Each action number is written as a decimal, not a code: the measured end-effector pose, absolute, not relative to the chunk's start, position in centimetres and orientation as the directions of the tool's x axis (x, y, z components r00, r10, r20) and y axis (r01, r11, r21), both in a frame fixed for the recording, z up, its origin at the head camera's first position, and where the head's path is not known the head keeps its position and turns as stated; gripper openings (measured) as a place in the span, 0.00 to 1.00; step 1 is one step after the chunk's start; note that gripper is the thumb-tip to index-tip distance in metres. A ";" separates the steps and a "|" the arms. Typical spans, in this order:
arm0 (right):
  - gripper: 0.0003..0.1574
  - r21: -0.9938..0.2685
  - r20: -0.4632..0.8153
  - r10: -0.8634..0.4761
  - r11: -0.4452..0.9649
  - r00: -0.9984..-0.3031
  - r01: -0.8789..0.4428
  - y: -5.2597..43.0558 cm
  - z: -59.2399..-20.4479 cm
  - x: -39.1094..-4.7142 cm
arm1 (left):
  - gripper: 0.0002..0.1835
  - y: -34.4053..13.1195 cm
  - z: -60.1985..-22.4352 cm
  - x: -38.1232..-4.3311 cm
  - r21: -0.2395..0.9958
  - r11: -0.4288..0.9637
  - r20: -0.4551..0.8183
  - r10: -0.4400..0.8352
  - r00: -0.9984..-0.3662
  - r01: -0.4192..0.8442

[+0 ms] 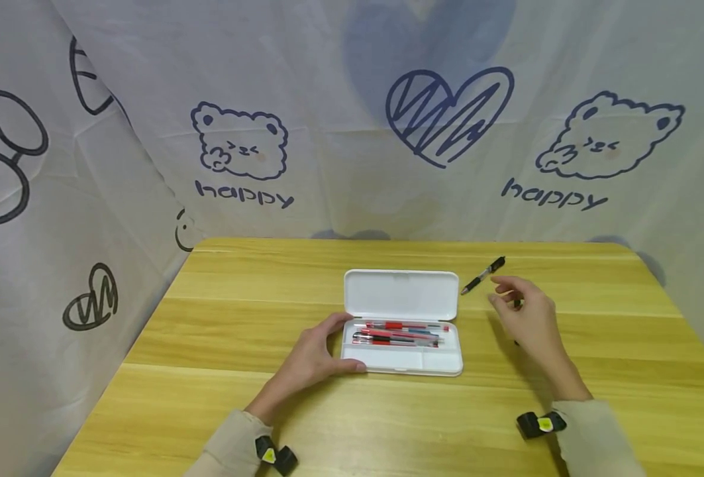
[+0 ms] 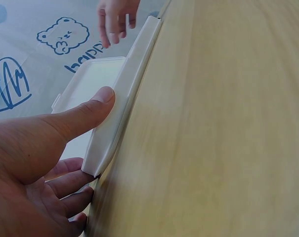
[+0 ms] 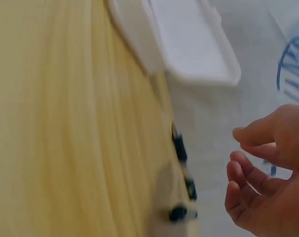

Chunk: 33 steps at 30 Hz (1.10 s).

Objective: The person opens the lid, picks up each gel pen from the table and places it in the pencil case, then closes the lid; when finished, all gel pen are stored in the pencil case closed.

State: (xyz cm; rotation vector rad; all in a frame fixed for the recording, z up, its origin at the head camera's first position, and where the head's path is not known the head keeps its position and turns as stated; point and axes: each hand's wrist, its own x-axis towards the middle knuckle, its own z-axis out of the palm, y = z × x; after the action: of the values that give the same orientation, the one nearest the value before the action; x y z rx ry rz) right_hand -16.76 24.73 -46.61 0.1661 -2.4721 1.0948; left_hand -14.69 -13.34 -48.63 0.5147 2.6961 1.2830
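A white pencil case [image 1: 399,361] lies with its lid [image 1: 401,294] raised on the table. Several red, black and blue pens [image 1: 396,336] fill its rear compartment, while the front compartments show bare white. My left hand [image 1: 311,354] grips the case's left end, thumb [image 2: 102,101] on the front wall and fingers behind. To the right of the case, my right hand [image 1: 527,318] hovers with bent fingers, holding nothing. Beyond its fingertips lies a black pen [image 1: 484,275]. Another dark pen [image 3: 181,214], mostly hidden by the hand in the head view, is beneath it.
The wooden table [image 1: 220,318] reaches back to a white cloth [image 1: 340,179] printed with bears and hearts. More cloth hangs along the left side. Each wrist carries a small black camera, the right one [image 1: 540,424] near the sleeve cuff.
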 end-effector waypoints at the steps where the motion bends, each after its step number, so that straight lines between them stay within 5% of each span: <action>1: 0.19 -0.677 0.413 0.065 0.689 -0.908 -0.258 25.2 -46.7 -16.8 | 0.48 -13.3 -48.6 -14.7 0.769 0.586 0.046 0.348 -0.936 0.256; 13: 0.41 -0.582 0.066 0.013 0.813 -0.998 -0.028 28.6 -47.5 -16.9 | 0.47 -13.3 -48.6 -14.7 0.775 0.578 0.048 0.346 -0.937 0.254; 23: 0.23 -0.543 0.076 0.038 0.840 -0.996 -0.009 29.2 -47.4 -16.9 | 0.48 -13.5 -48.7 -14.6 0.776 0.577 0.052 0.344 -0.938 0.254; 33: 0.24 -0.630 0.127 0.035 0.774 -0.991 -0.054 29.8 -47.0 -16.8 | 0.48 -13.3 -48.6 -14.6 0.772 0.581 0.049 0.349 -0.936 0.257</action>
State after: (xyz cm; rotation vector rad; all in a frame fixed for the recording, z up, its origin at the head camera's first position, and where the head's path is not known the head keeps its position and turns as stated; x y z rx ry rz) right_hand -16.81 29.82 -47.00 0.0152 -2.8345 1.0129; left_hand -14.62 -13.32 -48.63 0.5186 2.6965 1.2902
